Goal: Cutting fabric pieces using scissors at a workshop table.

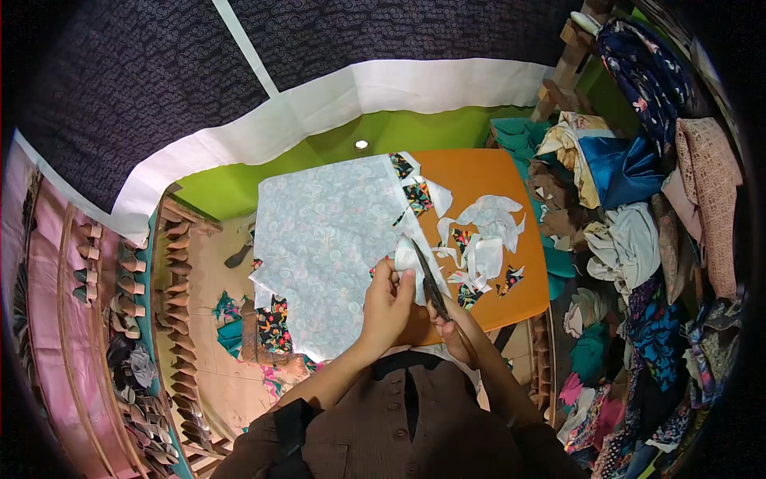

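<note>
Close in front of my body, my left hand [388,302] pinches a small whitish piece of fabric [405,255] between thumb and fingers. My right hand [458,329] is closed round the handles of dark scissors [431,289]. Their blades point away from me, along the right edge of the held piece. Beneath and beyond the hands lies a large pale sheet of fabric [327,239], its faint floral print showing through. Dark floral fabric [417,197] shows along its right edge. White and floral offcuts [483,239] are heaped right of the scissors.
The orange table [517,291] carries the fabric. Heaped cloth [622,239] lines the right side. On the left stand racks of wooden shoe-like forms [182,319]. Scraps [230,335] lie on the floor left of the table. A dark patterned curtain [415,36] hangs beyond.
</note>
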Action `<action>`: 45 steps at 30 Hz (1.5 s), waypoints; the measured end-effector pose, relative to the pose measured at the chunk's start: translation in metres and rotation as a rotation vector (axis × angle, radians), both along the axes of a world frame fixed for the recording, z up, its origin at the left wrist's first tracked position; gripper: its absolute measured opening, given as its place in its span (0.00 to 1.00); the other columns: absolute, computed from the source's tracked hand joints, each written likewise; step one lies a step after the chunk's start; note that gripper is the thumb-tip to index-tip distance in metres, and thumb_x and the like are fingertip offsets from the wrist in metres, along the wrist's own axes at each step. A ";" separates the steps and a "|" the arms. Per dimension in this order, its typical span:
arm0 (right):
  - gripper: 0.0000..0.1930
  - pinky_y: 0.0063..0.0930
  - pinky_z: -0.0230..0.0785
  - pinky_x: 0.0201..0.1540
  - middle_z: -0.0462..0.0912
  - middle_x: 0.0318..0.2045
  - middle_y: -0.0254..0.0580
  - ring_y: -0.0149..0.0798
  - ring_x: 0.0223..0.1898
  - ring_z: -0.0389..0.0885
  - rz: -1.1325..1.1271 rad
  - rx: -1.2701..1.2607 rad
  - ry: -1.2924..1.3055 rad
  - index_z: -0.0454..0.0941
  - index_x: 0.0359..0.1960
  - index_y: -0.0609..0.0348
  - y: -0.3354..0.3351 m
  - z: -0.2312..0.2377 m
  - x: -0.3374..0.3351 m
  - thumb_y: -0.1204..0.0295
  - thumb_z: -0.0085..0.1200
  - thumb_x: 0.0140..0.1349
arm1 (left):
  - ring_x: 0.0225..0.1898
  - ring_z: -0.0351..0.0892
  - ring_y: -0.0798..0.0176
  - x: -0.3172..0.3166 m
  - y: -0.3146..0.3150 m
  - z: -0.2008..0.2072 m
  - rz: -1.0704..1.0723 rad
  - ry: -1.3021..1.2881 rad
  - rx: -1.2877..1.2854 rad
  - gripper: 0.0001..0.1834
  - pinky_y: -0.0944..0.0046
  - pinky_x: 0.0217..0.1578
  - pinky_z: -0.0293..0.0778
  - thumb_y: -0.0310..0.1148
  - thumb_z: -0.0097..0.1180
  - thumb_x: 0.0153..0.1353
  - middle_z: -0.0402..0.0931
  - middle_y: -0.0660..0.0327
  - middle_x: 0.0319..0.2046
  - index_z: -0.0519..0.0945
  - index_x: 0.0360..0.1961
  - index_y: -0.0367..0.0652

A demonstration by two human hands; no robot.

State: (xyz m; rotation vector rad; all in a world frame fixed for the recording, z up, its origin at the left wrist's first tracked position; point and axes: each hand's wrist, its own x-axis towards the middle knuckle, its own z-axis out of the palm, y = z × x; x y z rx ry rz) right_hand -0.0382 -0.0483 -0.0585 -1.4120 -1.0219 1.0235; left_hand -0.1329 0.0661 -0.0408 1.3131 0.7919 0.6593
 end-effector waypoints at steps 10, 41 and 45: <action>0.31 0.18 0.54 0.27 0.61 0.23 0.32 0.26 0.24 0.59 -0.010 -0.017 0.176 0.62 0.33 0.60 0.001 0.003 -0.007 0.39 0.35 0.55 | 0.19 0.59 0.75 0.003 -0.004 -0.013 0.069 0.025 0.196 0.08 0.72 0.18 0.57 0.30 0.47 0.58 0.62 0.66 0.18 0.64 0.29 0.37; 0.29 0.24 0.54 0.29 0.61 0.23 0.37 0.32 0.26 0.60 -0.014 -0.013 0.048 0.62 0.28 0.62 0.004 0.002 -0.001 0.42 0.35 0.56 | 0.20 0.68 0.74 -0.002 0.007 0.003 -0.032 0.129 0.254 0.09 0.72 0.22 0.64 0.32 0.52 0.55 0.74 0.58 0.22 0.74 0.31 0.35; 0.30 0.24 0.54 0.29 0.62 0.22 0.38 0.32 0.26 0.60 -0.024 -0.028 0.048 0.63 0.27 0.62 0.005 0.007 0.000 0.41 0.34 0.56 | 0.20 0.70 0.65 -0.002 0.011 0.017 -0.078 0.206 0.406 0.09 0.69 0.21 0.65 0.32 0.52 0.54 0.73 0.54 0.21 0.73 0.30 0.34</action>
